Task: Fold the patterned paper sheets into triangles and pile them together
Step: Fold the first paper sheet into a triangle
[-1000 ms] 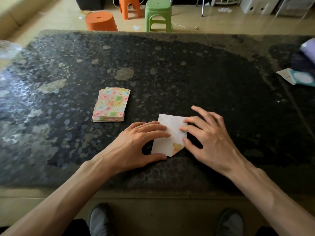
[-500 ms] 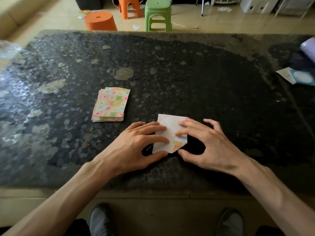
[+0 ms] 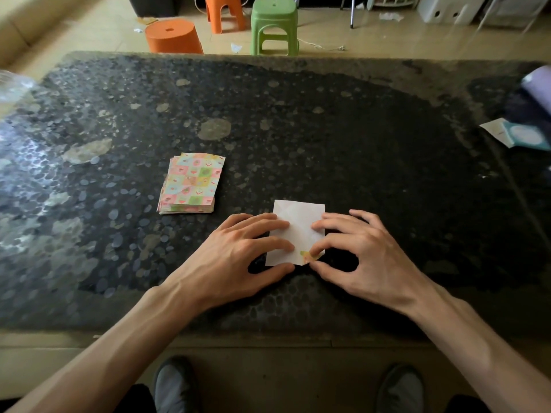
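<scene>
Patterned paper sheet [image 3: 298, 231] lies white side up on the tabletop [image 3: 328, 129], long axis pointing away, between the fingers [image 3: 268, 225]. The left hand [image 3: 238, 257] presses it flat, fingers spread; the right hand [image 3: 366, 257] pinches its near-right corner, so it's closest for folding.

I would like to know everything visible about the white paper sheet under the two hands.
The white paper sheet lies flat on the dark speckled table, plain side up, roughly rectangular, with faint diagonal creases. Its near right corner is turned over and shows a colourful pattern. The left hand presses straight fingers on its left part; the right hand appears to pinch the turned corner between thumb and forefinger.
</scene>
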Available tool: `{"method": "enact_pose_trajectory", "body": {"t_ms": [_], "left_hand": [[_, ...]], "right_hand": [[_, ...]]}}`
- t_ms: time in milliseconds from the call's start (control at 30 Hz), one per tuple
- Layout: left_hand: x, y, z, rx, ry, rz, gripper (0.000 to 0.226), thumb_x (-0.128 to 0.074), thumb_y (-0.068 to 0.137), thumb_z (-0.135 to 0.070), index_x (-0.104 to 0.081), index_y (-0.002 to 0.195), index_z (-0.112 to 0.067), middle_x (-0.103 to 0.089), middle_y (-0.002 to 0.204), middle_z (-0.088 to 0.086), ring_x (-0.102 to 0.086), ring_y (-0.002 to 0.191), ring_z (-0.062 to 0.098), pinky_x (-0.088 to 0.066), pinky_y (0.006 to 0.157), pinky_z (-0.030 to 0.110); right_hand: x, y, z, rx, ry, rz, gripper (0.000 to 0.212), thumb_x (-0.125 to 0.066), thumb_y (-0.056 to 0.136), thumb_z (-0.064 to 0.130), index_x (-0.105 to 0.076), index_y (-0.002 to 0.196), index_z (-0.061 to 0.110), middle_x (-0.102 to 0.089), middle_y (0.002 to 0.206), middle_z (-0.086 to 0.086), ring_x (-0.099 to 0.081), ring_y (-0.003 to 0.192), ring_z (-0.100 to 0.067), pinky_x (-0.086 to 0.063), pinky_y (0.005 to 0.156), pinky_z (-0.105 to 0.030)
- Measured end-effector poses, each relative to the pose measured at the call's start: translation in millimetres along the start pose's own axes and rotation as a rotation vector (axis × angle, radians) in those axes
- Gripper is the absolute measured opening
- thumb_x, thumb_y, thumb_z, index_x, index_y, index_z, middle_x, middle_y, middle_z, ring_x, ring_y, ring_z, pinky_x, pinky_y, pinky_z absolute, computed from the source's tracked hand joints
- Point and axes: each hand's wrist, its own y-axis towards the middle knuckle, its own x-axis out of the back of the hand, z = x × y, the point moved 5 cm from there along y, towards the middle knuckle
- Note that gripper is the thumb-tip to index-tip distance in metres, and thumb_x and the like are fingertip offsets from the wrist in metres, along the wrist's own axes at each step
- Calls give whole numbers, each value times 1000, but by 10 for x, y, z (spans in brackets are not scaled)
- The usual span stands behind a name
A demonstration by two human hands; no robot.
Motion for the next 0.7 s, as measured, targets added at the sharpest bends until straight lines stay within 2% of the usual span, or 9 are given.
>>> {"method": "enact_pose_trajectory", "body": {"t_ms": [100,200,300,400,567,700], "left_hand": [[-3,0,-35,-11,43,-4,39,-50,102,-59,-72,122,-34,-57,146,-8,-47,142,10,-40,113,39],[8,5,-58,-13,59,3,41,-45,104,-60,-72,120,-35,-60,144,-8,-49,139,10,-40,112,37],[53,28,-30,6,13,-14,36,-52,100,-59,-74,115,-36,-63,136,-14,-53,134,5,-43,108,37],[68,43,2,71,-91,-58,27,-57,98,-53,-77,104,-35,-65,127,-18,-56,127,0,-46,104,40],[19,72,30,171,-169,-77,34,-55,97,-56,-79,98,-31,-64,118,-23,-57,118,0,-44,103,37],[-27,44,102,255,-173,-161,33,-60,95,-55,-76,88,-28,-63,107,-19,-51,123,5,-45,102,40]], "right_hand": [[6,-14,40,38,-52,-29,23,-61,92,49,-76,98,33,-65,122,16,-56,121,-2,-39,109,-36],[6,-32,59,16,-70,-40,17,-63,92,41,-75,99,31,-66,119,15,-57,119,-3,-43,104,-33],[9,-47,45,-33,-51,-78,14,-65,93,37,-75,99,29,-68,116,15,-58,118,-2,-45,100,-30],[-10,-54,11,-86,-14,-115,14,-65,95,38,-75,97,27,-64,113,15,-54,117,-3,-46,98,-31],[-59,-38,-72,-179,24,-139,23,-63,97,46,-73,94,26,-53,109,13,-48,116,-8,-45,99,-33],[-79,-20,-79,-214,40,-145,33,-58,95,54,-74,95,25,-51,110,12,-45,117,-9,-44,99,-31]]}}
